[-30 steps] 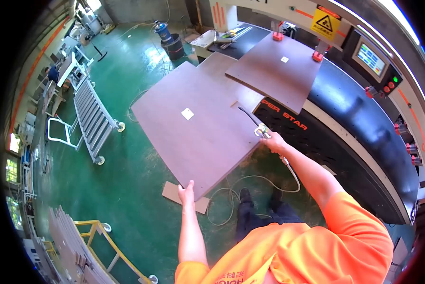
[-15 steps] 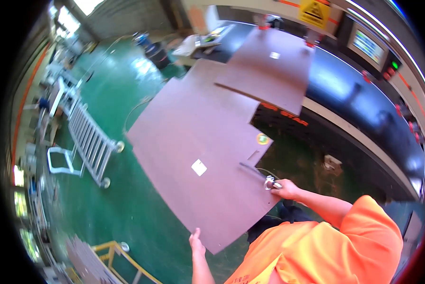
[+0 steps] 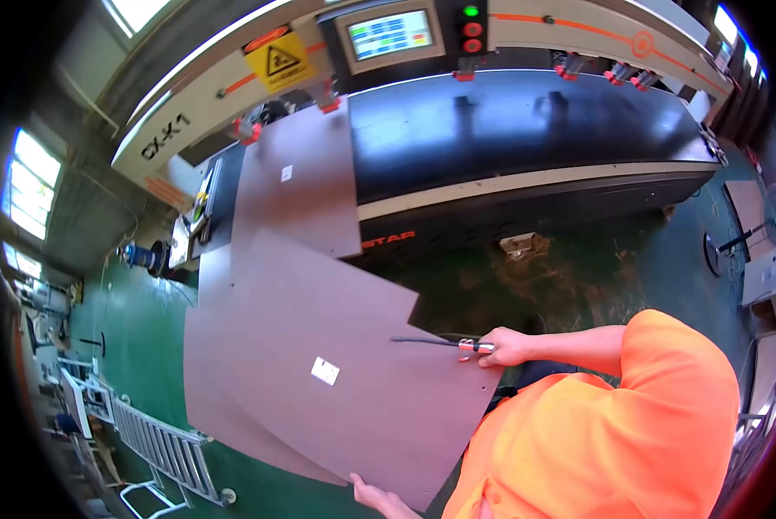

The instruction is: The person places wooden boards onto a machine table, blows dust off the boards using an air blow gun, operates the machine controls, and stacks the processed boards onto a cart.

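A large brown panel point(image 3: 362, 381) with a white label point(image 3: 325, 371) is held between my two hands. My right hand point(image 3: 505, 347) grips an air blow gun point(image 3: 470, 347) with a long dark nozzle and rests at the panel's right edge. At the lower edge my left hand point(image 3: 377, 497) holds the panel, its fingers partly hidden beneath. Another brown panel point(image 3: 211, 381) lies partly under the held one. A third labelled panel point(image 3: 297, 203) lies on the machine bed, under the red-tipped clamps.
The machine's black bed point(image 3: 526, 130) runs across the back beneath a beam with a screen point(image 3: 391, 36) and a warning sign point(image 3: 280, 62). A roller cart point(image 3: 165, 443) stands at lower left. A blue canister point(image 3: 137, 254) is at left. A stool point(image 3: 745, 242) stands at right.
The view has turned right toward the machine. The held panel has swung round and come away from the panel beneath, which now shows along its left side. Both hands still hold on.
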`<state>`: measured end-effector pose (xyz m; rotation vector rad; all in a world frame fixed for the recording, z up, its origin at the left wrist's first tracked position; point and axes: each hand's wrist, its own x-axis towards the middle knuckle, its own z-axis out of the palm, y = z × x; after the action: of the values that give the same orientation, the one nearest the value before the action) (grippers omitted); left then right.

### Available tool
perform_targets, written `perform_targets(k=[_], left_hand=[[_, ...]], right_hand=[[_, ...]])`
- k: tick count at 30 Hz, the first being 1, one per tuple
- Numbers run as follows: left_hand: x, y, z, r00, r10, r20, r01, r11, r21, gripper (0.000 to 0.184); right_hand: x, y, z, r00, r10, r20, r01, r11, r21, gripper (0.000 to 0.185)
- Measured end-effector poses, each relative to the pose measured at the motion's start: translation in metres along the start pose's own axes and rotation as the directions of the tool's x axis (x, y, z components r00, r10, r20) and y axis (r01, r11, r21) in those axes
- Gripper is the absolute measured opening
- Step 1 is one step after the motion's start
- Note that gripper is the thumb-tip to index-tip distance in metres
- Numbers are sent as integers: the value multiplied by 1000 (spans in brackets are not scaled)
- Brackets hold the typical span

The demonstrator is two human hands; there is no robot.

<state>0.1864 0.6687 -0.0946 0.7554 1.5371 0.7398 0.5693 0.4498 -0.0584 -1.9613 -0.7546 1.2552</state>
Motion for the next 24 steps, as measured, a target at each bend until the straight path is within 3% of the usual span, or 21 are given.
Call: perform_targets(k=[3,5,7,8,11,12,19,24], left_hand=[[-22,-8,81,992,66,106,-75,994,82,51],[-49,-22,147,983,136,127,-158,968,193,48],[-77,-45,215,951,98,292,-125,989,76,42],[-91,-55,250,954,100,283,-145,979,142,38],[-126,-75,353,925,117,362,-218,942,255,34],[-145,-77,389,918,100,384,-223,930,291,34],[-195,-136,565,853,41,521,-330,815,477,36],[-189,-167,633,793,52,607,-465,697,547,40]], right_hand=[[-37,87,-39,957,121,-264,-67,976,206,27],[-76,125,-80,903,246,-353,-134,940,313,30],[-107,186,-122,860,260,-439,-136,946,294,25],[-136,175,-148,840,287,-460,-88,909,407,21],[-174,236,-193,726,347,-594,-25,876,481,20],[-188,248,-211,701,416,-579,-120,869,480,22],[-216,344,-281,464,568,-680,-70,789,611,27],[-190,382,-339,431,579,-692,-93,792,604,30]])
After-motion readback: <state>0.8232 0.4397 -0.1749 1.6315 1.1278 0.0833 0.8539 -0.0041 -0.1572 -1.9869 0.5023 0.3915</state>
